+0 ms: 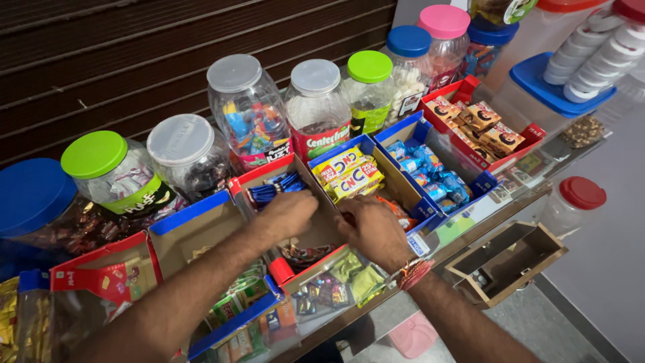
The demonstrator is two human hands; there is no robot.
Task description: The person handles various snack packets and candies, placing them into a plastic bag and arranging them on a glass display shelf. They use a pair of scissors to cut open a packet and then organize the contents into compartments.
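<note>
Both hands in the red-edged cardboard box (295,259), middle of the counter display. Left hand (287,214) reaches in over the box's back part, fingers curled down, just in front of the blue wrapped sticks (277,187) stacked at the box's far end; can't tell if it grips anything, fingertips hidden. Right hand (373,230) sits at the box's right wall, fingers bent downward into the box near an orange packet (396,208); grip also unclear, nothing visibly held. Red thread bracelet (415,272) on the right wrist. Dark wrapped sweets (306,254) lie in the box bottom, below and between the hands.

Just right of the box: blue-edged box with yellow packets (349,173), touching it. Next right, blue box of light-blue wrapped candies (430,176), then red box of brown-and-orange packets (480,124). Left of the hands: blue-edged box (195,222), then a red box (111,272). Front edge: green sachets (356,275) in a clear strip.

Behind the boxes, a row of clear plastic jars: grey-lidded jar of coloured sweets (245,111), grey-lidded jar with red label (317,107), green-lidded jar (368,87), blue-lidded (408,60), pink-lidded (443,40). Far left, green-lidded jar lying tilted (111,171). Below the counter at right, open wooden drawer (505,259) and a red-capped jar (574,202).
</note>
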